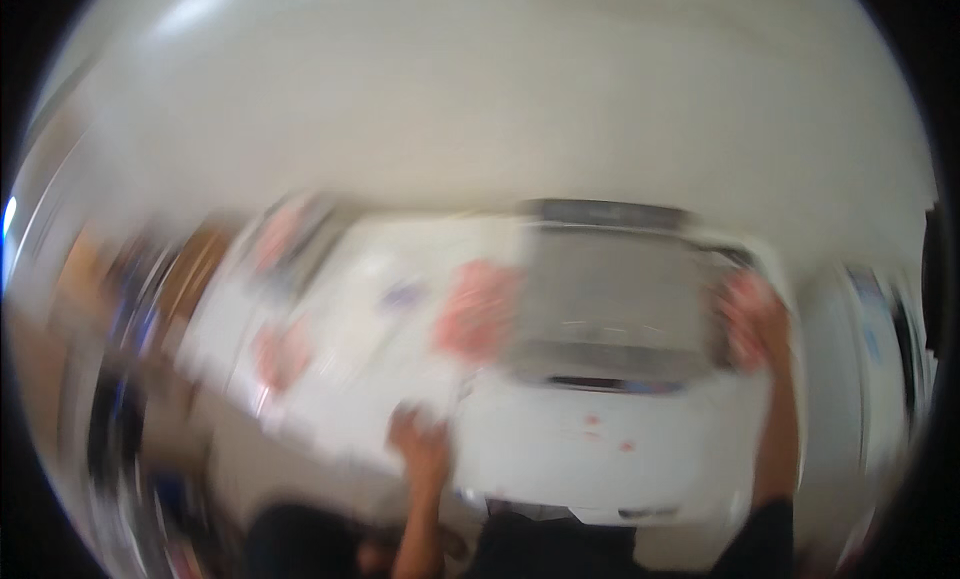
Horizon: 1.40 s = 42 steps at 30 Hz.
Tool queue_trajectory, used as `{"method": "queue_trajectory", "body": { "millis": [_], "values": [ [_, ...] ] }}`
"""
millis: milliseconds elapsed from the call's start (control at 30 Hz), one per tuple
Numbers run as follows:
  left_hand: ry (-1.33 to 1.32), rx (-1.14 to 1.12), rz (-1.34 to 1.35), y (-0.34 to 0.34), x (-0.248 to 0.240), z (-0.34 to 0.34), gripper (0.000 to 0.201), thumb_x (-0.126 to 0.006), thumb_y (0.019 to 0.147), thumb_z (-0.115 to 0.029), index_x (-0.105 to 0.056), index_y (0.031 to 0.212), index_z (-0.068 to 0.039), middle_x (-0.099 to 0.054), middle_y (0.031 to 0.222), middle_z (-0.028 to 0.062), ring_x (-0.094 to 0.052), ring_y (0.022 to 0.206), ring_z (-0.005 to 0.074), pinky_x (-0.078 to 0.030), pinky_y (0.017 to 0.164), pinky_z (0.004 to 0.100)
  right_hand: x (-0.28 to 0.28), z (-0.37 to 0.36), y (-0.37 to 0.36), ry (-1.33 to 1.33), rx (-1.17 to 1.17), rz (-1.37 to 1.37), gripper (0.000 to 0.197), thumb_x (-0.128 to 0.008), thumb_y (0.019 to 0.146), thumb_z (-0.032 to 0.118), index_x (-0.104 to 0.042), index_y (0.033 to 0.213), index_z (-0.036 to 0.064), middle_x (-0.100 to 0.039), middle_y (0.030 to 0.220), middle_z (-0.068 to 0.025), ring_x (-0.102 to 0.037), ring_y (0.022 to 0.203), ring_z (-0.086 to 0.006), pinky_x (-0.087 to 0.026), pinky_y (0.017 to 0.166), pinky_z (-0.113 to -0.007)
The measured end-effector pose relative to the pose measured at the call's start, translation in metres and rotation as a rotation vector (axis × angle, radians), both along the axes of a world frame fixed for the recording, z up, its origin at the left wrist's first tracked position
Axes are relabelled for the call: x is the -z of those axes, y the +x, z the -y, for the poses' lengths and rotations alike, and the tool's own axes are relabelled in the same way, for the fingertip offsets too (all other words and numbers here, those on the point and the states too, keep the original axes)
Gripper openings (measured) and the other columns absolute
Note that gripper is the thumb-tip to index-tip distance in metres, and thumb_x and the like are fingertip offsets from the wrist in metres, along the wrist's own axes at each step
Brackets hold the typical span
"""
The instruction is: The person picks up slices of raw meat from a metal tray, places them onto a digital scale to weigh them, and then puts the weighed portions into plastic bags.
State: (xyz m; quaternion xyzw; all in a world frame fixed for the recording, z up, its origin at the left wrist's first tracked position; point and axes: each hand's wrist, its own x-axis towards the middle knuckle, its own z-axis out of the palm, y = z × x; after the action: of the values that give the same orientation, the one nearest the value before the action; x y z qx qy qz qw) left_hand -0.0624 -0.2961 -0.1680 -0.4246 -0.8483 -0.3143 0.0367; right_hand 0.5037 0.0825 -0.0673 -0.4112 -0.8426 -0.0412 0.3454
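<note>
Motion smears the whole view. My right hand [770, 324] is at the right end of the white table, closed against a pinkish-red packet [742, 314]. Left of it stands a wide grey machine [615, 289] with a dark bar along its back and a dark strip at its front. Near the front edge of the table is my left hand [420, 434], its fingers too blurred to read; something pale may be at them. Beyond that hand, beside the machine, a pinkish-red bundle [478, 311] lies on the table.
More pinkish-red packets lie to the left, one at the front edge [283, 354] and one in a tray-like holder [285, 234]. Small red bits [593, 421] dot the white table [510, 439]. A white appliance-like object [845, 369] stands on the right; blurred goods [150, 289] fill the far left.
</note>
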Motion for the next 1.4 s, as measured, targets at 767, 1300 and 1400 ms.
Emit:
{"method": "queue_trajectory", "body": {
  "millis": [767,1300,1400],
  "values": [
    [0.274,-0.229,-0.172,0.013,0.01,-0.009,0.046,-0.076,0.087,-0.034,-0.067,0.119,-0.002,-0.062,0.126,0.015,-0.054,0.124,0.0319,-0.04,0.108,0.0447,0.02,-0.067,0.018,-1.499,0.226,-0.096,0.038,-0.061,0.099,0.048,-0.055,0.099,0.0109,-0.044,0.079,-0.0026,-0.036,0.063,-0.0191,-0.04,0.056,-0.037],
    [0.291,-0.316,-0.17,0.01,0.025,-0.008,0.039,-0.078,0.083,-0.04,-0.074,0.099,-0.005,-0.068,0.114,0.0098,-0.06,0.112,0.0259,-0.043,0.101,0.0419,-0.048,-0.056,0.017,-1.437,0.288,-0.025,0.064,-0.051,0.102,0.055,-0.027,0.139,0.0088,-0.022,0.135,-0.0055,-0.019,0.119,-0.024,-0.026,0.094,-0.054],
    [0.312,-0.291,-0.142,0.005,0.027,-0.006,0.039,-0.076,0.085,-0.039,-0.073,0.1,-0.004,-0.068,0.115,0.0124,-0.06,0.113,0.0287,-0.044,0.102,0.0439,-0.077,-0.065,0.027,-1.367,0.219,-0.142,0.075,-0.048,0.103,0.057,-0.019,0.152,0.0081,-0.016,0.154,-0.0066,-0.014,0.139,-0.0255,-0.023,0.108,-0.059]
  ]
}}
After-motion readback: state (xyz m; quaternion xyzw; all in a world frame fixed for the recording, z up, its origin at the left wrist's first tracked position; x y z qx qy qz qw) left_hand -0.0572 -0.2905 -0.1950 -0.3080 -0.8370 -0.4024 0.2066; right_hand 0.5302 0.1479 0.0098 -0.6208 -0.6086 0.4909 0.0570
